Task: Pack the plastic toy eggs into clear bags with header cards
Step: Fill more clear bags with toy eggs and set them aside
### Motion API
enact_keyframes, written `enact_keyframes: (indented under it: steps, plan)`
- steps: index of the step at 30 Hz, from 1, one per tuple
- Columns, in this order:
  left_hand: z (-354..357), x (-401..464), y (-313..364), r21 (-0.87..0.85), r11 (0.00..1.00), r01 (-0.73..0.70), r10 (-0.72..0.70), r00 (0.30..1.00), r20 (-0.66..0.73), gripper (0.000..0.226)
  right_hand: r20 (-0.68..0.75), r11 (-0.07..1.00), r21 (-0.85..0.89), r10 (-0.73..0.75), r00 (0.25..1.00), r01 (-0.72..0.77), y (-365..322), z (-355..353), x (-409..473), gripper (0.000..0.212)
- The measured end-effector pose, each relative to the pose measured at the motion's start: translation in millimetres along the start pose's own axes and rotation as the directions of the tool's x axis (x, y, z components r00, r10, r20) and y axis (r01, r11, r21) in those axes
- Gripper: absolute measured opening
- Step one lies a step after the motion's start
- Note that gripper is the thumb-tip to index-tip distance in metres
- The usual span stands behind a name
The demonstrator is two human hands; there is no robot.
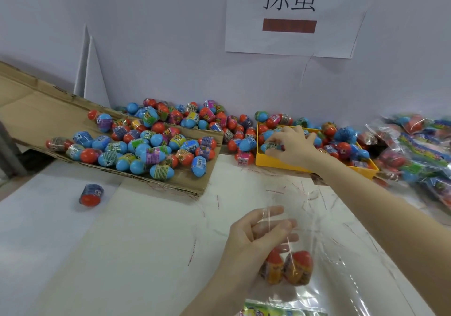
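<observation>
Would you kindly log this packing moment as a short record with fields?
left hand: holds the mouth of the clear bag
bag contents: two eggs, red ends up
header card: at the bag's lower end, partly out of view
right hand: in the yellow tray, grips an egg
egg supply: loose pile on cardboard sheet
stray egg: alone on the table
finished bags: heaped at far right

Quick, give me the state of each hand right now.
Left hand: fingers pinch the open mouth of the clear bag, which holds two eggs.
Right hand: in the yellow tray, fingers curled round a blue egg.
</observation>
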State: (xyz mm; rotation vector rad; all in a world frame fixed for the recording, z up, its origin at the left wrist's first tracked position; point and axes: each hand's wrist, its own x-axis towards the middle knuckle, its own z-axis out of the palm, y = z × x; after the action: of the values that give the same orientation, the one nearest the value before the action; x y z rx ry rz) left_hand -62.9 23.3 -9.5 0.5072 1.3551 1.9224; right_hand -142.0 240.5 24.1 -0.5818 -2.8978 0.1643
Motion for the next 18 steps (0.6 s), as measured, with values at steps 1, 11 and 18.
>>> enact_keyframes:
  steps: [1, 11, 18]
  plan:
    - [0, 0, 0, 0.001, 1.0, 0.001, -0.001, 1.0, 0.0, 0.05, -0.052, 1.0, 0.001, -0.011, 0.999, 0.011, 0, -4, -3, 0.034]
    - [2, -2, 2, -0.052, 0.999, 0.007, -0.008, 1.0, -0.024, 0.046, -0.107, 0.564, 0.816, -0.067, 0.992, 0.126, -26, -84, -105, 0.037]
    - [3, -4, 3, -0.024, 0.999, -0.024, 0.024, 1.0, -0.014, 0.028, -0.007, 0.903, 0.331, -0.289, 0.957, 0.275, -34, -85, -142, 0.024]
